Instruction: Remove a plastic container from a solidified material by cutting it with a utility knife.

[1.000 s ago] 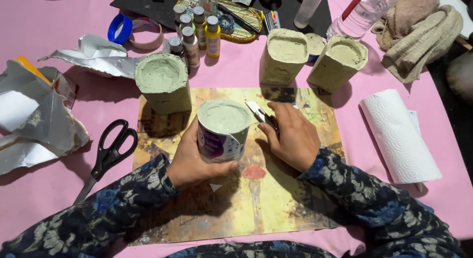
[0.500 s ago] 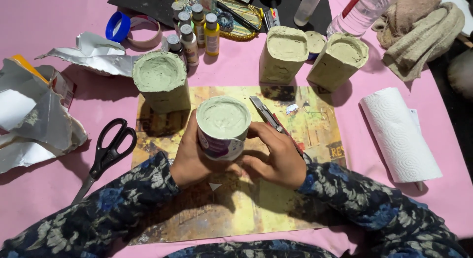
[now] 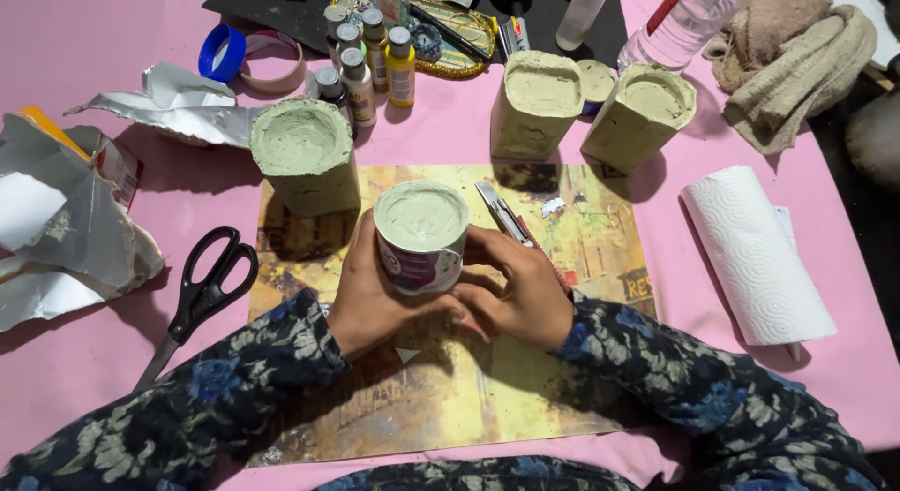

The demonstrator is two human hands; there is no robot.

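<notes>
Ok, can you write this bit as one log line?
left hand: holds filled cup | right hand: holds cup | knife: on mat | scissors: left

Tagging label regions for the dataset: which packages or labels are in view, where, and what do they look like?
Cup: held by left hand and right hand, round, purple-and-white label, pale green filling.
Paint bottles: top centre, small, grey caps, one yellow.
Torn carton: left edge, silver inside, orange print.
Water bottle: top right, clear, label hard to see.

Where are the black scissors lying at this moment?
In the head view, the black scissors lie on the pink table, beside the left hand and just off the yellow mat's left edge.
</notes>
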